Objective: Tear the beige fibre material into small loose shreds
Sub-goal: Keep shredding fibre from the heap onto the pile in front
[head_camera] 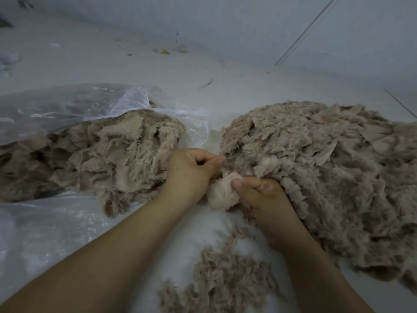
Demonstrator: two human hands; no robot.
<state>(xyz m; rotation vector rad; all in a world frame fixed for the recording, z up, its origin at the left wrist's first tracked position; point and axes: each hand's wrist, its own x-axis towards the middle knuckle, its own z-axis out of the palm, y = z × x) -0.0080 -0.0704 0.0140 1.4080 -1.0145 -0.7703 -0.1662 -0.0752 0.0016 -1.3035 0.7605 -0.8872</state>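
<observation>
A pale beige fibre piece (pixel 222 193) sits between my two hands at the centre of the view. My left hand (pixel 191 170) pinches its upper edge with thumb and curled fingers. My right hand (pixel 264 199) grips its right side, thumb pressed on top. On the right lies a large heap of beige shreds (pixel 327 177), touching my right hand. A smaller scatter of shreds (pixel 223 281) lies on the floor below my hands.
A clear plastic bag (pixel 67 114) lies open on the left, with more beige fibre material (pixel 108 159) spilling out of it. The pale floor (pixel 203 71) runs back to a wall (pixel 248 23). Small bits of debris (pixel 164 51) lie near the wall.
</observation>
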